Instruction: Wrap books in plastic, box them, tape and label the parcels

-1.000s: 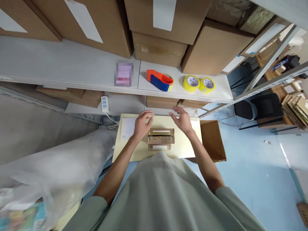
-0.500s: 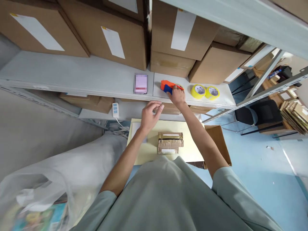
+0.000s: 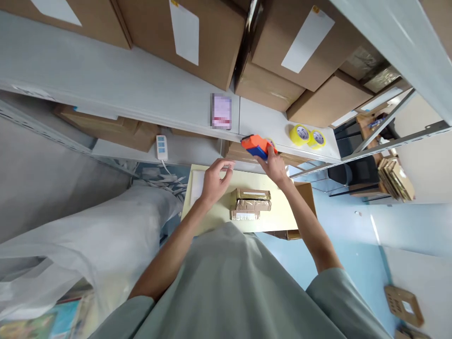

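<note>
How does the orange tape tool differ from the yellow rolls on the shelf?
The tape dispenser is orange and blue, with a body; the yellow rolls are plain rings. The tape dispenser is gripped in the right hand at the shelf edge; the yellow rolls lie side by side on the shelf, untouched. Both look meant for packing tape.

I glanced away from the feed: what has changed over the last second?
The right hand reached up to the shelf, closed its grip on the orange tape dispenser and drew it off the shelf edge. The left hand, the taped parcel and the two yellow tape rolls stayed about where they were.
</note>
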Motion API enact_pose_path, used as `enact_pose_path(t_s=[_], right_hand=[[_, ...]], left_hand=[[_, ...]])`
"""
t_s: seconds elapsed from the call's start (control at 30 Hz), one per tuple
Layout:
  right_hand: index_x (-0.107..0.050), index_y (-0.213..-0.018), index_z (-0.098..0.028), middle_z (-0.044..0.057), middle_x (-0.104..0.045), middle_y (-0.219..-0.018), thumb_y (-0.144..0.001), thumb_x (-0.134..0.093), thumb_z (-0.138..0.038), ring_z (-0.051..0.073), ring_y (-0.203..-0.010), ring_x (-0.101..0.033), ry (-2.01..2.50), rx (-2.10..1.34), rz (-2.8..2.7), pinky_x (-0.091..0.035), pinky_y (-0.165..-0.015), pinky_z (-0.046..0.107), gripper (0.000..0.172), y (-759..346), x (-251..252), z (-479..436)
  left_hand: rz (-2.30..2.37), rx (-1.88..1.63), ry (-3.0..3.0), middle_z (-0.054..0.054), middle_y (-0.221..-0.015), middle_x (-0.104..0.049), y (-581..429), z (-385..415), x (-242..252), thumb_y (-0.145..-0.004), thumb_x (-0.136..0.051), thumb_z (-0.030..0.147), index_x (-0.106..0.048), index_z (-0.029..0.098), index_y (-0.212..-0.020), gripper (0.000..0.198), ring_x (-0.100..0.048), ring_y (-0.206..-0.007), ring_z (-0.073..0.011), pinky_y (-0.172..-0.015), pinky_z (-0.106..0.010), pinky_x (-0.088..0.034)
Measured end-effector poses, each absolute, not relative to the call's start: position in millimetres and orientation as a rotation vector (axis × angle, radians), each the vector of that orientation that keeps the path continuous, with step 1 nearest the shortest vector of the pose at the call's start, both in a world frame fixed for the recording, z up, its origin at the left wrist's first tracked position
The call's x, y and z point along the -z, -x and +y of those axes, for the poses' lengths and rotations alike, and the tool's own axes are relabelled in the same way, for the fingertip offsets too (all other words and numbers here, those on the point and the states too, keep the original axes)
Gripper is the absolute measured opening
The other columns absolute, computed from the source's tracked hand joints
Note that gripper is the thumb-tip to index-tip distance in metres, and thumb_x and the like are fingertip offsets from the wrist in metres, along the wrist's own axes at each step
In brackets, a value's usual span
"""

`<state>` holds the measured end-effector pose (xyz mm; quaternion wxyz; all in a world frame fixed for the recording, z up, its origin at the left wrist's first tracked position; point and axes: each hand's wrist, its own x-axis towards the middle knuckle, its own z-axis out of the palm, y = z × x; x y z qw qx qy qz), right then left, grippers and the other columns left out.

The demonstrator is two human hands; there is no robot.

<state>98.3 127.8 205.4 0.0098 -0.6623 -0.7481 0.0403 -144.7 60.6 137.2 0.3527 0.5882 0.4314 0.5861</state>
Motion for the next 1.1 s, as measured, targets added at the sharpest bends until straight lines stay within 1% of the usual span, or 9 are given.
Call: enact_pose_path(t_s=[0.17, 0.3, 0.4, 0.53, 0.7, 0.83, 0.93, 1.03, 1.1], right_hand=[[-0.052, -0.151, -0.018, 0.025, -0.079, -0.127, -0.117, -0.049, -0.071, 0.043, -0.112, -0.081, 1.862, -0.246, -2.437, -0.066, -0.089, 0.052, 0.063, -110, -202, 53], [-0.051, -0.149, -0.020, 0.025, -0.077, -0.135, -0.116, -0.053, -0.069, 0.042, -0.116, -0.081, 1.784, -0.315, -2.520, -0.067, -0.089, 0.053, 0.059, -113, -212, 19], [-0.052, -0.148, -0.020, 0.024, -0.078, -0.131, -0.115, -0.057, -0.065, 0.042, -0.114, -0.081, 1.810, -0.306, -2.575, -0.068, -0.088, 0.052, 0.056, -114, -224, 5], [-0.054, -0.149, -0.020, 0.021, -0.081, -0.123, -0.112, -0.066, -0.060, 0.040, -0.111, -0.082, 1.858, -0.293, -2.664, -0.067, -0.085, 0.050, 0.056, -110, -240, -8], [-0.060, -0.148, -0.021, 0.016, -0.083, -0.119, -0.108, -0.072, -0.061, 0.037, -0.104, -0.083, 1.917, -0.336, -2.771, -0.065, -0.082, 0.045, 0.057, -101, -256, -16], [-0.065, -0.150, -0.023, 0.014, -0.086, -0.116, -0.107, -0.072, -0.071, 0.037, -0.103, -0.084, 1.987, -0.328, -2.821, -0.064, -0.084, 0.042, 0.065, -93, -262, -13], [-0.066, -0.154, -0.023, 0.013, -0.087, -0.115, -0.107, -0.070, -0.075, 0.036, -0.105, -0.085, 2.055, -0.337, -2.860, -0.062, -0.085, 0.039, 0.070, -85, -264, -9], [-0.069, -0.149, -0.021, 0.013, -0.088, -0.112, -0.107, -0.068, -0.079, 0.036, -0.103, -0.084, 2.139, -0.363, -2.918, -0.059, -0.083, 0.037, 0.071, -76, -264, -7], [-0.071, -0.142, -0.020, 0.013, -0.087, -0.107, -0.108, -0.065, -0.081, 0.034, -0.099, -0.084, 2.185, -0.428, -2.963, -0.056, -0.081, 0.035, 0.070, -72, -262, -6]], left_hand=[[1.134, -1.484, -1.383, -0.009, -0.128, -0.083, 152, 40, -135, -0.109, -0.066, 0.035, -0.076, 0.024, -0.126, 0.022, -0.081, -0.115, -0.0222, -0.099, -0.036, -0.069], [1.064, -1.450, -1.381, -0.010, -0.137, -0.079, 158, 26, -140, -0.110, -0.070, 0.049, -0.074, 0.025, -0.136, 0.036, -0.080, -0.121, -0.0238, -0.099, -0.036, -0.070], [1.008, -1.445, -1.412, -0.010, -0.137, -0.078, 162, 20, -144, -0.110, -0.071, 0.052, -0.074, 0.025, -0.138, 0.038, -0.080, -0.121, -0.0241, -0.098, -0.037, -0.071], [0.958, -1.424, -1.448, -0.009, -0.128, -0.081, 164, 13, -144, -0.110, -0.072, 0.051, -0.078, 0.025, -0.129, 0.032, -0.079, -0.115, -0.0235, -0.095, -0.036, -0.070], [0.950, -1.346, -1.405, -0.006, -0.105, -0.082, 162, 3, -137, -0.107, -0.073, 0.048, -0.080, 0.024, -0.105, 0.025, -0.077, -0.095, -0.0209, -0.084, -0.034, -0.066], [0.970, -1.282, -1.214, -0.006, -0.097, -0.083, 157, -5, -122, -0.101, -0.078, 0.057, -0.080, 0.023, -0.097, 0.035, -0.076, -0.089, -0.0208, -0.080, -0.033, -0.062], [0.953, -1.219, -1.010, -0.007, -0.097, -0.084, 152, -9, -100, -0.091, -0.085, 0.069, -0.081, 0.022, -0.095, 0.048, -0.077, -0.092, -0.0229, -0.083, -0.035, -0.062], [0.927, -1.160, -0.858, -0.009, -0.099, -0.084, 146, -14, -75, -0.079, -0.092, 0.076, -0.080, 0.021, -0.094, 0.059, -0.077, -0.095, -0.0250, -0.086, -0.037, -0.063], [0.932, -1.125, -0.809, -0.009, -0.098, -0.084, 140, -19, -61, -0.075, -0.094, 0.077, -0.080, 0.021, -0.094, 0.061, -0.077, -0.095, -0.0254, -0.086, -0.038, -0.063]])
